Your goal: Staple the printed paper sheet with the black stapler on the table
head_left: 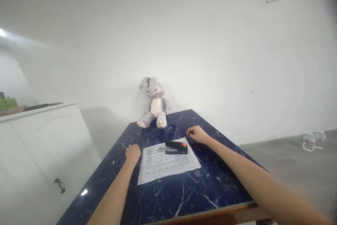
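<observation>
A black stapler [176, 147] with an orange patch at its rear lies on a printed sheet of paper [168, 165]. The sheet rests at a slight angle on the dark blue marbled table [181, 200]. To the left of the paper, my left hand [133, 152] rests on the tabletop with its fingers curled in, and nothing shows in it. My right hand [198, 134] is near the paper's upper right corner, fingers bent into a loose fist, with no object visible in them. Both hands are apart from the stapler.
A grey plush rabbit [155, 104] sits at the table's far end against the white wall. Left of the table stands a white cabinet [39, 154] with a dark handle and a green basket [8, 103] on top. Clear plastic bottles [309, 141] stand on the floor at right.
</observation>
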